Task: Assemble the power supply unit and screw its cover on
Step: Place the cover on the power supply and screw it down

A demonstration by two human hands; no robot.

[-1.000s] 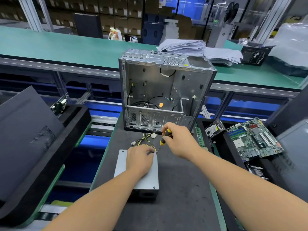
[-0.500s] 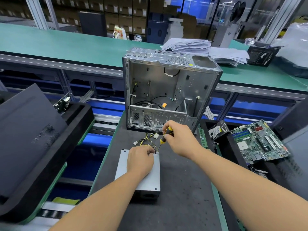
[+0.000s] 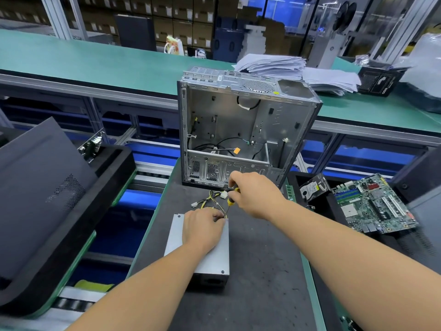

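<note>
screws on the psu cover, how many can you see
1: a screw at the near right corner of the power supply cover. Others may be hidden under the left hand.

A long green-topped workbench (image 3: 100,60) with an aluminium edge runs across the room. Behind it stand stacked brown cardboard boxes (image 3: 181,17) and glass panels glowing blue (image 3: 284,10).
</note>
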